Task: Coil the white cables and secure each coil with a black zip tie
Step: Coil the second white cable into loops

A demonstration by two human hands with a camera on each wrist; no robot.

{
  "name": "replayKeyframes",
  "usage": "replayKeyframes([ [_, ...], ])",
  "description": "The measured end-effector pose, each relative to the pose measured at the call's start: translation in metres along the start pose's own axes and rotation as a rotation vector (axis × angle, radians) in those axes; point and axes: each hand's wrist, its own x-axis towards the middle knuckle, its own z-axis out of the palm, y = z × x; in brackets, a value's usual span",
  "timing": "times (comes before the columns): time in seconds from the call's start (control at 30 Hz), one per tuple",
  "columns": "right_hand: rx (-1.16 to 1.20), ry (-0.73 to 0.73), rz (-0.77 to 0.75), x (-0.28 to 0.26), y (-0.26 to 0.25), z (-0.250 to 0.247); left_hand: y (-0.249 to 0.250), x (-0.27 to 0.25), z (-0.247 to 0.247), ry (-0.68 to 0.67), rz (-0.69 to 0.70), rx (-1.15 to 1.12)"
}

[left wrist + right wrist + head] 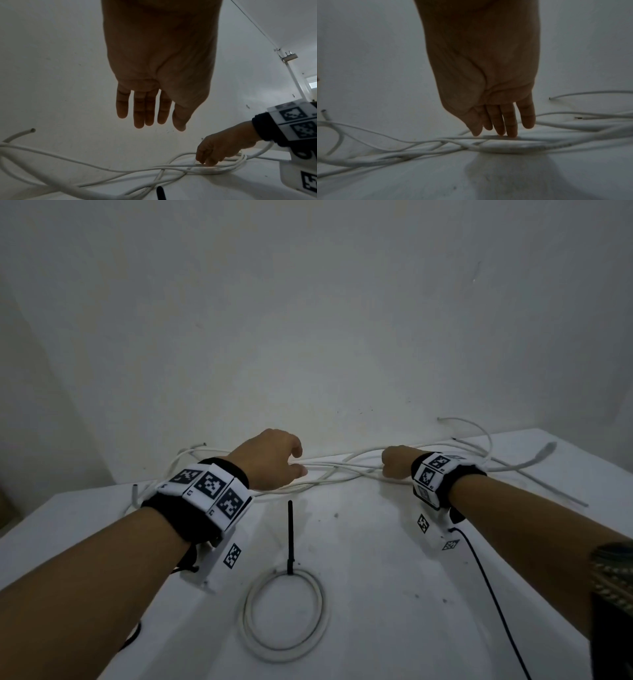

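Observation:
Several loose white cables (342, 470) lie tangled along the back of the white table (376, 577), against the wall. My left hand (274, 460) hovers just above them with straight fingers (139, 119), holding nothing. My right hand (394, 465) reaches down onto the tangle; its straight fingertips (511, 133) touch a flat white cable end (493, 137). The left wrist view also shows the right hand (214, 151) on the cables (102, 169). Near me lies a finished white coil (247, 616) bound by a black zip tie (290, 537), whose tail points away from me.
A white wall rises right behind the cables. A thick cable with a plug end (544, 451) trails toward the right table edge. The black lead (486, 583) of my right wrist camera runs over the table's right front.

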Motion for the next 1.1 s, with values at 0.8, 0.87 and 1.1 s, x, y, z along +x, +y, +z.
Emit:
replayKeyframes([
  [0.8, 0.766, 0.845, -0.424, -0.101, -0.009, -0.168, 0.039, 0.021, -0.062, 0.563, -0.127, -0.221],
  [0.87, 0.815, 0.878, -0.453, -0.118, -0.015, -0.183, 0.038, 0.017, -0.076, 0.676, -0.175, -0.276],
  [1.1, 1.211, 0.857, -0.607, -0.18, -0.036, -0.223, 0.025, -0.002, -0.099, 0.406, -0.193, -0.449],
])
